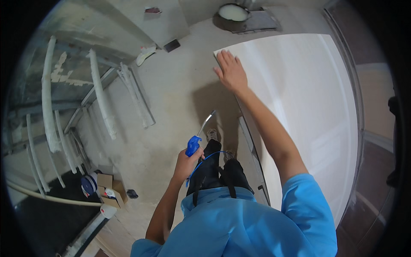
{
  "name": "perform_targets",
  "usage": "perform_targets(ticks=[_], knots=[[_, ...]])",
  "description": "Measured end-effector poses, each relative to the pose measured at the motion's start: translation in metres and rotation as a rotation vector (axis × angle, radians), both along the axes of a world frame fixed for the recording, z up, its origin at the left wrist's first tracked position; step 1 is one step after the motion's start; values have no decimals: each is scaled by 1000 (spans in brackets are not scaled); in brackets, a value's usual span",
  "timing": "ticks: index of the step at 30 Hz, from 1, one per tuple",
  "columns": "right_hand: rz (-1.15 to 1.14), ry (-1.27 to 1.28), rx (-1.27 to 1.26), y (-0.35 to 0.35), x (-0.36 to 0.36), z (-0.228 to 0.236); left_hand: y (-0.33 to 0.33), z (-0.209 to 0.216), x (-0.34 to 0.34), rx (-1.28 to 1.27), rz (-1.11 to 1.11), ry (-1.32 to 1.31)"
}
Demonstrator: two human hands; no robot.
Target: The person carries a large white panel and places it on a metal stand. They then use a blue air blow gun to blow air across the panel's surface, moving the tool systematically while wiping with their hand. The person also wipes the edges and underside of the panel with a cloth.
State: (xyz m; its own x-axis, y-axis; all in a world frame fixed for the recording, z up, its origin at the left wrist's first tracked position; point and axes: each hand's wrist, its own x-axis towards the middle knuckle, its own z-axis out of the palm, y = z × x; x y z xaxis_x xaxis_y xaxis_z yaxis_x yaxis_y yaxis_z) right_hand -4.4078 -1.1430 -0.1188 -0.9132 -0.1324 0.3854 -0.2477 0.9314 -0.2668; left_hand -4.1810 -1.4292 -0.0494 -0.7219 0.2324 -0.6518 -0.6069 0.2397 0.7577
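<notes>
My left hand (185, 164) is wrapped round the handle of a blue air blow gun (193, 146). Its thin, bent metal nozzle (206, 123) points up and away over the floor. A blue hose (210, 156) curves from the gun across my legs. My right hand (233, 73) lies with fingers stretched out on the far left corner of a large white panel (304, 111). That panel spans the right side, its surface pale and smooth with light streaks.
Left of me are metal racks with white-wrapped bars (97, 88). A cardboard box (112, 188) stands by the lower left. At the far side sits a black bucket (233, 13) of whitish liquid. A small dark block (172, 46) lies near the wall. A tiled wall (376, 171) borders the panel.
</notes>
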Motion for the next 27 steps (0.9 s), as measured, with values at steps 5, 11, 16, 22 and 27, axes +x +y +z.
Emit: perform_targets(ticks=[5,11,16,22,27], knots=[[-23,-205,-81,26,104,6,29,20,-18,259,11,-180],[-115,-151,-1052,65,135,37,129,44,-12,666,-38,-258],[-275,-658,-1792,83,260,86,229,55,18,857,224,-344],[-512,-508,-1700,112,400,129,286,58,76,506,-399,-37],[-633,-132,-932,117,416,132,321,74,93,622,-32,-89]])
